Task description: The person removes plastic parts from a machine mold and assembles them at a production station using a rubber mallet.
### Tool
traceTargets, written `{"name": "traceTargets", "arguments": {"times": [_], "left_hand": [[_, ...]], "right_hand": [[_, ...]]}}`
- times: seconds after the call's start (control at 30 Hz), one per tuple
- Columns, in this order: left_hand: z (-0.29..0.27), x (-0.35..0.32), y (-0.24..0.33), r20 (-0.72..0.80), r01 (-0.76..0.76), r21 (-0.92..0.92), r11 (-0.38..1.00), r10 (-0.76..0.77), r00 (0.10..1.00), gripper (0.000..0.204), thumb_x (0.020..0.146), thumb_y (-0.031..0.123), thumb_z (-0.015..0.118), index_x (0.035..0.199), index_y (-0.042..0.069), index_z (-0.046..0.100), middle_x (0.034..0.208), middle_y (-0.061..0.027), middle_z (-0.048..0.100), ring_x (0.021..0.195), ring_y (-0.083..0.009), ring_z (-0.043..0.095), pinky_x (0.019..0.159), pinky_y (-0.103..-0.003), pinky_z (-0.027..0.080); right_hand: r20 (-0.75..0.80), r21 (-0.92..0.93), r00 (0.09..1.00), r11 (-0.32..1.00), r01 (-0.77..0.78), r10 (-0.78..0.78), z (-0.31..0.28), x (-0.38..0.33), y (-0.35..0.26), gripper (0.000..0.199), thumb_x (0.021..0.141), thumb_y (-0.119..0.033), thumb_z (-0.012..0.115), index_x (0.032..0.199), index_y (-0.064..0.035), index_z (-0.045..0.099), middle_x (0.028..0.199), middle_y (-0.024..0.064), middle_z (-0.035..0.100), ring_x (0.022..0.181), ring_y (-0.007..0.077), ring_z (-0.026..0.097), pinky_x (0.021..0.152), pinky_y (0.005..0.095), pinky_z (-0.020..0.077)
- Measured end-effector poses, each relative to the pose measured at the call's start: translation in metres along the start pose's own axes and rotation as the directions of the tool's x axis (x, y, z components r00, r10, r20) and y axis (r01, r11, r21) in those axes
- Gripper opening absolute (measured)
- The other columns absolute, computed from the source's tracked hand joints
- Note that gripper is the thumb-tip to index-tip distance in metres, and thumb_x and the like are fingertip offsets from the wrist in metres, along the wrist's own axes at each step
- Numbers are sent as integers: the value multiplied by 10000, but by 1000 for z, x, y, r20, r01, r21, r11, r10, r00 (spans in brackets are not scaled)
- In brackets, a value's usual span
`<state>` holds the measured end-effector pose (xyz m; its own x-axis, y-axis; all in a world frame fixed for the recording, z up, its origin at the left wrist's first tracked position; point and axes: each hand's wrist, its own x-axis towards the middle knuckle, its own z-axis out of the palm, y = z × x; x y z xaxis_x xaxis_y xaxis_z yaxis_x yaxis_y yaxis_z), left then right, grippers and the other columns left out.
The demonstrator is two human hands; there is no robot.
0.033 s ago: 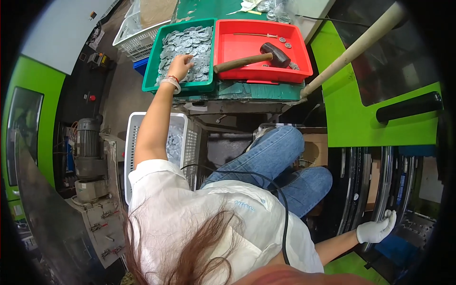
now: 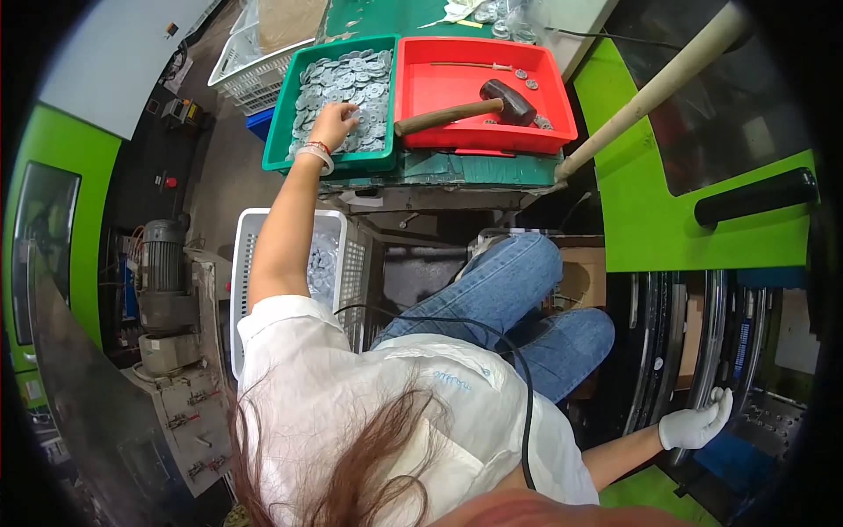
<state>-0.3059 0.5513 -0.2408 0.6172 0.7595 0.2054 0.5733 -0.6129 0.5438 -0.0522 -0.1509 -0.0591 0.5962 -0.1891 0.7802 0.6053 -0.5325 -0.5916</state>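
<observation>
My bare left hand (image 2: 334, 126), with bands around its wrist, is over the green tray (image 2: 274, 145) of flat grey discs (image 2: 356, 79). Its fingers are loosely bent and a gap shows between fingertips and thumb; I see nothing held there. Far off to the lower right, my right hand (image 2: 694, 426) wears a white glove. Its fingers curl upward around a small round greyish piece (image 2: 717, 394), partly hidden by the glove, beside the metal bars (image 2: 707, 351) of a machine.
A red tray (image 2: 439, 83) adjoins the green one, holding a wooden-handled mallet (image 2: 509, 104), a thin rod and several small round pieces. A white basket (image 2: 244, 290) stands below my left arm. A pale pole (image 2: 650, 92) slants past the table's right end. Green machine panels flank both sides.
</observation>
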Motion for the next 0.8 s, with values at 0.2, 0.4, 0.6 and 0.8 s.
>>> {"name": "traceTargets", "arguments": {"times": [0.2,0.4,0.6,0.8], "left_hand": [[1,5,13,71,-32,89,996,25,997,231,774,177,697,944,23,668,868,-152,664,834,-278,637,727,-358,495],[11,13,-12,-99,128,-460,879,-194,976,245,789,204,727,943,24,664,817,-74,681,711,-142,630,673,-289,500],[19,21,-33,-54,264,-511,818,-337,940,259,809,182,706,975,-2,630,804,-74,678,698,-133,637,649,-291,505],[23,22,-37,45,278,-148,949,-274,961,301,788,293,709,900,25,632,843,-112,675,763,-215,653,696,-328,504]], "right_hand": [[27,-8,999,999,35,-35,-2,-1,-2,254,959,-19,408,1087,77,605,1035,131,623,889,187,598,861,288,491],[38,38,999,999,24,-26,-5,-2,6,245,933,28,419,1077,80,611,1024,138,630,879,191,606,843,294,509],[84,22,996,1000,-18,16,1,-5,9,242,952,1,420,1099,75,598,1068,146,617,892,194,594,861,291,495],[110,27,994,1000,9,-12,5,-6,4,228,946,12,440,1094,70,603,1073,146,621,882,195,599,840,289,505]]}}
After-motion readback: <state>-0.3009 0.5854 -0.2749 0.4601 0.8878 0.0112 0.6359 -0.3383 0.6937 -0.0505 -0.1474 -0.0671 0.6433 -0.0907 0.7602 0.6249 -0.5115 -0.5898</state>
